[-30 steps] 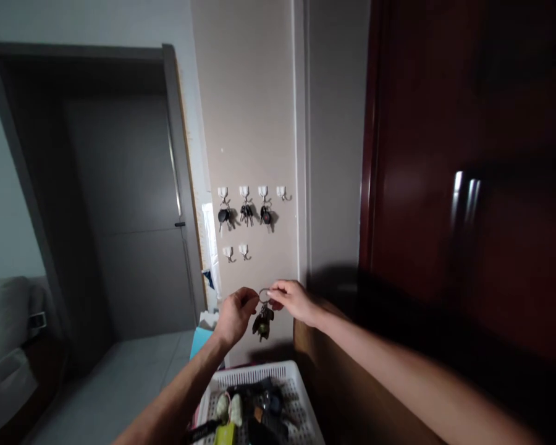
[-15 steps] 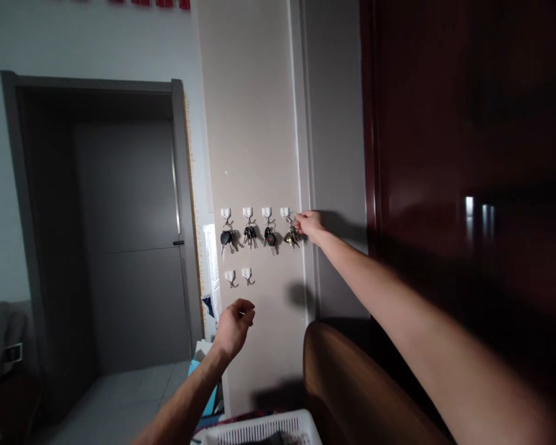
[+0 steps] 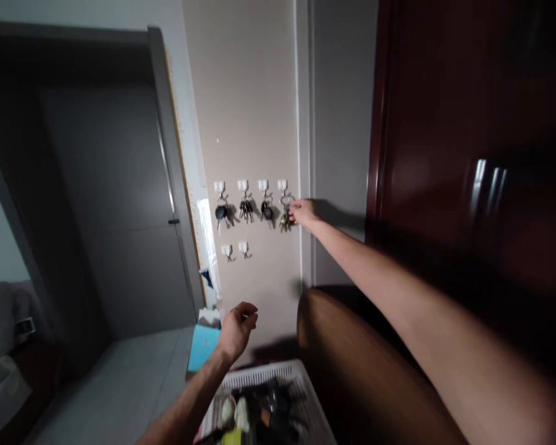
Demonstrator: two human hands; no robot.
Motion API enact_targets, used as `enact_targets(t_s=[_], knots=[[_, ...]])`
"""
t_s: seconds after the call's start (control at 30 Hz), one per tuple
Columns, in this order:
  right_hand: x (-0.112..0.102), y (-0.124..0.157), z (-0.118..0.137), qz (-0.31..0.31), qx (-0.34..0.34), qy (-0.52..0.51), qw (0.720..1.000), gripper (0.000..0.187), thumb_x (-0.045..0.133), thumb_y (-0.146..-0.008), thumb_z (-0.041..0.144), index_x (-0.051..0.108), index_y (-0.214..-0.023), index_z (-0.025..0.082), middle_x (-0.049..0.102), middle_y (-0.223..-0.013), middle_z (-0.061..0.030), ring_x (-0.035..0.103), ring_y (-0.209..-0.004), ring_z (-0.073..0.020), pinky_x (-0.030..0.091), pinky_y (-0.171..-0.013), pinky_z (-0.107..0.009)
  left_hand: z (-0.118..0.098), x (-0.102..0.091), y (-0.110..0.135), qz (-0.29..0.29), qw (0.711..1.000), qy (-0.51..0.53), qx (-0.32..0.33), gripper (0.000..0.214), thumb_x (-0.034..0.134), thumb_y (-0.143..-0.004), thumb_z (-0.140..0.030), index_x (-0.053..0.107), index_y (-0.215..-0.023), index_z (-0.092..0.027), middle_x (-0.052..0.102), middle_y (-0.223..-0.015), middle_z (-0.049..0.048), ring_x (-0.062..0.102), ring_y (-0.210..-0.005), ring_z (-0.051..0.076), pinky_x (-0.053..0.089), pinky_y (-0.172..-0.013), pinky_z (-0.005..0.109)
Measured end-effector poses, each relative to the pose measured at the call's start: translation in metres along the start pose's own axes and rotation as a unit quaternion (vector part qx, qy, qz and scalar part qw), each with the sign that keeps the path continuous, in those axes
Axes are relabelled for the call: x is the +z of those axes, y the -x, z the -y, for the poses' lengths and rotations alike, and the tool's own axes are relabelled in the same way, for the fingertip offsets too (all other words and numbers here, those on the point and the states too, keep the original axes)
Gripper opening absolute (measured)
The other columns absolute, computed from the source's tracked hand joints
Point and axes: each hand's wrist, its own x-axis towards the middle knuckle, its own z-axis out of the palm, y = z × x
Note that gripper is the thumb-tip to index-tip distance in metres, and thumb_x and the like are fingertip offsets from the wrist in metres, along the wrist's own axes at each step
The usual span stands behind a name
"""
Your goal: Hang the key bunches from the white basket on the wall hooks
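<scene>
Right hand (image 3: 304, 213)'s at one key bunch (image 3: 284, 221), can't tell if gripping; three more bunches (image 3: 245, 211) left of it, two lower hooks (image 3: 243, 248) below-left. Left hand (image 3: 238, 329)'s relaxed, holding nothing.

Grey door (image 3: 106, 185), beige wall (image 3: 245, 93), pale tiled floor (image 3: 139, 371).

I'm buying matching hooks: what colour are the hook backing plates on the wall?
The hook backing plates are white, shown best in the head view.
</scene>
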Motion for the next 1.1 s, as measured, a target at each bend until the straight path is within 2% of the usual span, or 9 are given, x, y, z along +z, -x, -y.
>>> enact_targets(t_s=[0.1, 0.2, 0.33, 0.43, 0.57, 0.67, 0.9, 1.1], knots=[[-0.001, 0.041, -0.017, 0.074, -0.06, 0.062, 0.993, 0.018, 0.044, -0.067, 0.017, 0.052, -0.083, 0.013, 0.055, -0.071, -0.0028, 0.047, -0.041, -0.0024, 0.034, -0.036, -0.013, 0.022, 0.01, 0.026, 0.014, 0.999, 0.002, -0.039, 0.017, 0.042, -0.06, -0.021, 0.05, -0.072, -0.012, 0.052, -0.06, 0.0, 0.049, -0.049, 0.009, 0.039, -0.049, 0.02], [0.003, 0.098, -0.044, 0.199, -0.088, 0.115, 0.969, 0.019, 0.045, -0.065, 0.017, 0.053, -0.082, 0.013, 0.056, -0.07, -0.0025, 0.047, -0.042, -0.0028, 0.034, -0.039, -0.013, 0.043, 0.023, 0.053, 0.039, 0.997, -0.024, -0.068, 0.017, 0.042, -0.061, -0.021, 0.051, -0.073, -0.012, 0.054, -0.061, 0.0008, 0.05, -0.052, 0.009, 0.039, -0.05, 0.02], [0.008, 0.173, -0.081, 0.352, -0.11, 0.199, 0.908, 0.017, 0.045, -0.063, 0.018, 0.057, -0.075, 0.014, 0.057, -0.061, -0.0004, 0.047, -0.043, -0.0046, 0.034, -0.043, -0.015, 0.057, 0.033, 0.076, 0.082, 0.987, -0.132, -0.049, 0.018, 0.042, -0.062, -0.018, 0.052, -0.076, -0.014, 0.057, -0.069, 0.002, 0.051, -0.061, 0.01, 0.039, -0.057, 0.02], [0.009, 0.206, -0.1, 0.426, -0.149, 0.257, 0.854, 0.014, 0.047, -0.06, 0.019, 0.059, -0.068, 0.017, 0.057, -0.058, 0.0006, 0.048, -0.048, -0.0072, 0.033, -0.046, -0.016, 0.058, 0.034, 0.084, 0.115, 0.963, -0.242, -0.01, 0.021, 0.043, -0.062, -0.018, 0.053, -0.08, -0.017, 0.057, -0.078, 0.0024, 0.051, -0.071, 0.012, 0.037, -0.066, 0.022], [0.011, 0.221, -0.117, 0.479, -0.195, 0.327, 0.791, 0.014, 0.048, -0.058, 0.019, 0.06, -0.064, 0.019, 0.058, -0.06, 0.0, 0.05, -0.055, -0.0097, 0.031, -0.048, -0.017, 0.055, 0.037, 0.092, 0.144, 0.921, -0.361, 0.022, 0.028, 0.044, -0.061, -0.019, 0.051, -0.088, -0.02, 0.055, -0.09, 0.0033, 0.046, -0.087, 0.016, 0.03, -0.077, 0.026], [0.014, 0.228, -0.125, 0.502, -0.211, 0.35, 0.762, 0.016, 0.046, -0.058, 0.018, 0.06, -0.066, 0.018, 0.059, -0.062, -0.0011, 0.05, -0.057, -0.0109, 0.032, -0.05, -0.018, 0.056, 0.041, 0.095, 0.161, 0.902, -0.399, 0.032, 0.03, 0.044, -0.061, -0.018, 0.051, -0.09, -0.021, 0.054, -0.093, 0.004, 0.043, -0.091, 0.018, 0.025, -0.081, 0.029], [0.014, 0.236, -0.143, 0.494, -0.168, 0.403, 0.752, 0.015, 0.05, -0.055, 0.016, 0.059, -0.067, 0.018, 0.059, -0.069, -0.0035, 0.052, -0.064, -0.0134, 0.034, -0.054, -0.02, 0.058, 0.042, 0.096, 0.168, 0.9, -0.403, 0.018, 0.026, 0.042, -0.062, -0.019, 0.053, -0.085, -0.022, 0.057, -0.087, 0.003, 0.048, -0.082, 0.016, 0.026, -0.079, 0.029], [0.017, 0.239, -0.155, 0.496, -0.194, 0.418, 0.736, 0.023, 0.048, -0.056, 0.019, 0.056, -0.078, 0.018, 0.057, -0.081, -0.0064, 0.052, -0.071, -0.0171, 0.036, -0.055, -0.023, 0.057, 0.042, 0.099, 0.144, 0.909, -0.391, 0.006, 0.024, 0.039, -0.065, -0.02, 0.054, -0.083, -0.021, 0.058, -0.086, 0.0032, 0.049, -0.082, 0.016, 0.026, -0.078, 0.03]])
